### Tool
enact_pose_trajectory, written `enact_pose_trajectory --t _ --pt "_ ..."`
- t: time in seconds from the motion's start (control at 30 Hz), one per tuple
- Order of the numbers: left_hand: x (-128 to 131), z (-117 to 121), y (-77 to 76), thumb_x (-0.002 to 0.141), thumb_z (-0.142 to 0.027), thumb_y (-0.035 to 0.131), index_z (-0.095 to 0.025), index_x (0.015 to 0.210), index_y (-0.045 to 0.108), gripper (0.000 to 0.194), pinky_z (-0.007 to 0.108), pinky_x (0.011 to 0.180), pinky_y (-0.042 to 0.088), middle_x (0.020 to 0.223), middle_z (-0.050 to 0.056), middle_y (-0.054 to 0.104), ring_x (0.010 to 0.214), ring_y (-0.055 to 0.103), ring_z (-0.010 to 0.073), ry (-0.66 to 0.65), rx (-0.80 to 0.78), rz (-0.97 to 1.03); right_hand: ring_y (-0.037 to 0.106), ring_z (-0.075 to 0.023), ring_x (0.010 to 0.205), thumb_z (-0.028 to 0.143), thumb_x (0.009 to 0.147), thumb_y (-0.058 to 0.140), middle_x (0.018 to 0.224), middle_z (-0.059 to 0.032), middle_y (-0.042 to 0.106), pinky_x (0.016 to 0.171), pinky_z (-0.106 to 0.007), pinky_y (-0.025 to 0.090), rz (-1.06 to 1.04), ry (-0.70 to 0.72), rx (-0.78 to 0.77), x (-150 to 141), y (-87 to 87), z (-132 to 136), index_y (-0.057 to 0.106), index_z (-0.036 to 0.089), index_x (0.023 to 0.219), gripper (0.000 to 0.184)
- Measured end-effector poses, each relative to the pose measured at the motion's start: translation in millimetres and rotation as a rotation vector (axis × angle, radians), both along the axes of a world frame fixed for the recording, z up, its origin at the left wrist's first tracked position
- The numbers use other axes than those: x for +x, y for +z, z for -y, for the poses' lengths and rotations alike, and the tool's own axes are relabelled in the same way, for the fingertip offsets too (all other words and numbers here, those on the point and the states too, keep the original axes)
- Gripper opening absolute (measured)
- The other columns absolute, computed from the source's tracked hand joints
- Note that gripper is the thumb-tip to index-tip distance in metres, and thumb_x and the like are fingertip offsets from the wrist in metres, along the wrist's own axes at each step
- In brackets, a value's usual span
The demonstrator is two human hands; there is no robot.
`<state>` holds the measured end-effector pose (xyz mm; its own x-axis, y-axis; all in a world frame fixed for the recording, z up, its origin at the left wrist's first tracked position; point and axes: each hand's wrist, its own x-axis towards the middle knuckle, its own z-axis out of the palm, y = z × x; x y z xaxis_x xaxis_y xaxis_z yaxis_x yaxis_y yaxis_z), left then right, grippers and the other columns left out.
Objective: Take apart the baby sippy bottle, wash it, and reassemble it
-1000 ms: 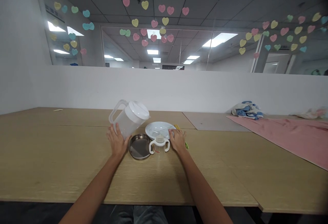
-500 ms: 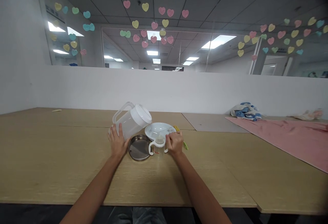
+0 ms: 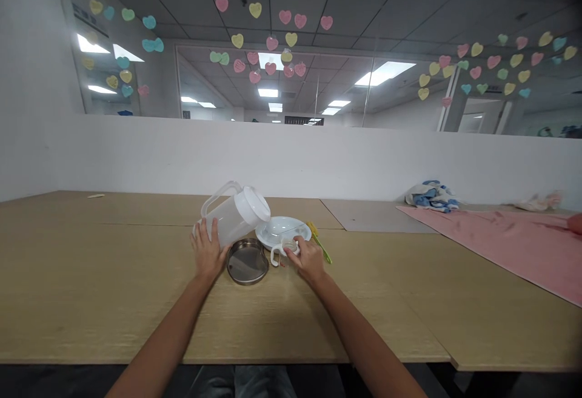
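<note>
Pitcher [image 3: 234, 213] left of plate [image 3: 282, 227], steel dish [image 3: 247, 262] before pitcher, two-handled cup [image 3: 286, 249] before plate, utensil [image 3: 319, 241] right of plate, all on table [image 3: 91, 276]

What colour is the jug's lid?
The jug's lid is white; it shows best in the head view.

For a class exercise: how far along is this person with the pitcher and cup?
Done: nothing plainly finished; the steel dish and white plate sit untouched. In hand: the left hand grips the tilted lidded plastic pitcher; the right hand holds the two-handled cup. Left: the yellow-green utensil lies by the plate, not picked up.
</note>
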<state>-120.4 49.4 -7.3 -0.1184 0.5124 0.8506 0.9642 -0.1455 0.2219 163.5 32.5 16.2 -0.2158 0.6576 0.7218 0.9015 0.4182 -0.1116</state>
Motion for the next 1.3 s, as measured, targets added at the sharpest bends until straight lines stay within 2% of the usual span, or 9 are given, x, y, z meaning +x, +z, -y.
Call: enact_pose_trajectory --t 0.13,0.33,0.47,0.73,0.9,1.03,1.17,1.3 --pt "-0.7 -1.8 -2.7 0.081 -0.056 0.043 -0.005 0.141 0.017 0.084 0.060 0.105 0.011 0.146 0.027 0.014 0.135 0.011 0.0406 -0.047 0.037 0.030 0.060 -0.0177 0.066 0.056 0.088 0.034 0.067 -0.0060 0.065 0.061 -0.024 0.034 -0.028 0.034 0.027 1.3 -1.4 -2.2 0.062 0.015 0.094 0.049" --pt "6.2 6.6 3.7 0.075 -0.060 0.052 -0.004 0.142 -0.003 0.104 0.052 0.105 0.027 0.146 0.028 0.016 0.134 0.020 0.0381 -0.146 0.035 0.174 0.057 -0.0146 0.057 0.057 0.089 0.033 0.057 -0.0018 0.060 0.058 -0.023 0.032 -0.069 0.094 0.138 4.5 -4.2 -7.3 0.061 0.015 0.090 0.050" --pt "7.6 9.8 7.8 0.072 -0.060 0.056 -0.006 0.142 -0.005 0.108 0.051 0.105 0.030 0.146 0.026 0.014 0.133 0.023 0.0384 -0.201 0.047 0.206 0.056 -0.0135 0.056 0.057 0.088 0.034 0.056 -0.0009 0.060 0.057 -0.023 0.032 -0.081 0.118 0.137 5.6 -4.9 -7.7 0.061 0.016 0.089 0.049" --pt "0.0 -0.7 4.3 0.075 -0.052 0.058 -0.008 0.141 0.005 0.095 0.056 0.107 0.022 0.145 0.027 0.018 0.136 0.014 0.0382 -0.262 0.148 -0.065 0.056 -0.0140 0.057 0.057 0.089 0.032 0.056 -0.0015 0.060 0.057 -0.023 0.032 -0.083 0.135 0.162 6.0 -4.4 -7.7 0.062 0.015 0.088 0.051" --pt "1.3 -3.7 4.2 0.081 -0.043 0.054 -0.016 0.141 -0.001 0.087 0.059 0.104 0.023 0.147 0.025 0.010 0.137 0.009 0.0378 -0.334 0.238 -0.233 0.055 -0.0143 0.055 0.056 0.089 0.033 0.053 -0.0013 0.058 0.056 -0.023 0.031 -0.090 0.149 0.170 4.9 -1.4 -5.6 0.061 0.015 0.084 0.051" --pt "2.8 -2.0 6.0 0.082 -0.040 0.053 -0.017 0.141 -0.002 0.084 0.060 0.103 0.023 0.146 0.024 0.011 0.137 0.010 0.0372 -0.347 0.252 -0.273 0.055 -0.0144 0.055 0.056 0.089 0.034 0.054 -0.0016 0.059 0.056 -0.023 0.031 -0.087 0.152 0.165 4.7 -1.2 -5.3 0.061 0.015 0.084 0.050" --pt "3.7 -1.3 5.7 0.080 -0.045 0.055 -0.014 0.141 0.002 0.086 0.060 0.103 0.024 0.144 0.025 0.016 0.135 0.013 0.0385 -0.306 0.215 -0.203 0.055 -0.0141 0.055 0.056 0.088 0.034 0.054 -0.0015 0.059 0.055 -0.023 0.031 -0.094 0.138 0.165 4.5 -3.0 -6.7 0.061 0.015 0.082 0.049" --pt "6.0 1.2 4.5 0.076 -0.054 0.055 -0.009 0.141 0.002 0.095 0.055 0.105 0.026 0.143 0.027 0.019 0.134 0.018 0.0383 -0.235 0.112 -0.003 0.055 -0.0142 0.054 0.055 0.089 0.034 0.053 -0.0011 0.059 0.054 -0.023 0.031 -0.096 0.133 0.177 3.9 -3.3 -6.8 0.061 0.016 0.085 0.048"
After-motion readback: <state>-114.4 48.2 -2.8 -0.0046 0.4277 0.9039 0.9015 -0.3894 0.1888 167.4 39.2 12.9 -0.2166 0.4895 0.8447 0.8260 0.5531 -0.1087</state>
